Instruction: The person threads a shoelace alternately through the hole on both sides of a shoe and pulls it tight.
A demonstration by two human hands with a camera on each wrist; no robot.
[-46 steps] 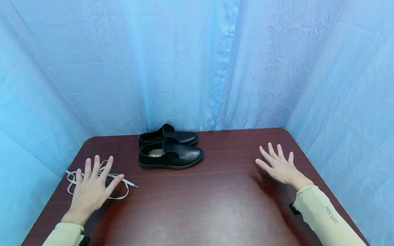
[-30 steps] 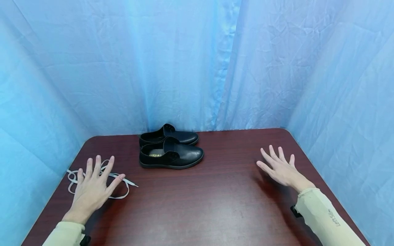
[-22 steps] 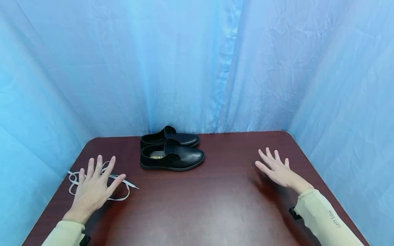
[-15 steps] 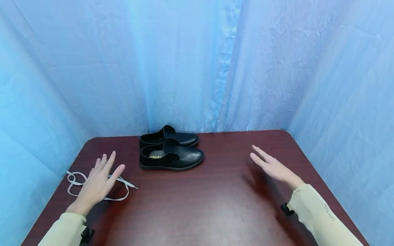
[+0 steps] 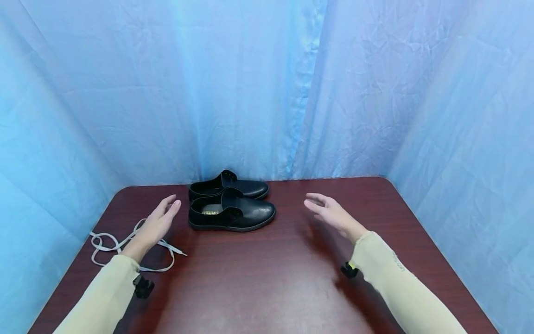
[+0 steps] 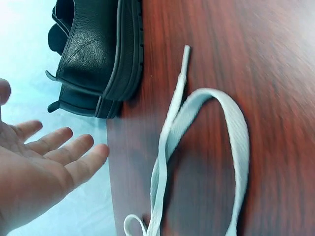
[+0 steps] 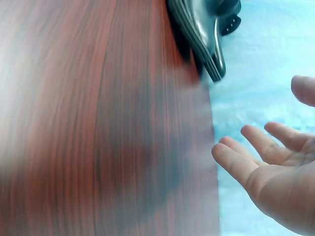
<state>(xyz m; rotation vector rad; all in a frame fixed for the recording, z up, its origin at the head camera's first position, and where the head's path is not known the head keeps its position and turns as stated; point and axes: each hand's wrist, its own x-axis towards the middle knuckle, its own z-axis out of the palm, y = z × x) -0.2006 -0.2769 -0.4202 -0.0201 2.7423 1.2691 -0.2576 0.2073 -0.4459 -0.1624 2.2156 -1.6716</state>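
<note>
Two black leather shoes stand side by side at the back of the table, toes to the right: a nearer shoe (image 5: 254,214) and a farther shoe (image 5: 252,187). No laces show in them. My left hand (image 5: 155,226) hovers just left of their heels, fingers loosely bent, holding nothing. Below and behind it a white shoelace (image 5: 170,255) lies in loose loops, partly hidden by the wrist. To the right of the toes, my right hand (image 5: 331,215) is in the air with relaxed fingers and nothing in it. In the left wrist view the lace's tip (image 6: 185,59) points toward the shoes.
The dark red-brown wooden table (image 5: 267,273) has rounded back corners. Pale blue curtains (image 5: 250,93) hang behind it and along both sides. A black wrist camera (image 5: 143,286) sits below the left sleeve, another camera (image 5: 349,270) below the right.
Both hands have moved inward toward the shoes, from spread flat, palms down, to turned with palms facing each other. The shoes and the shoelace have stayed in place.
</note>
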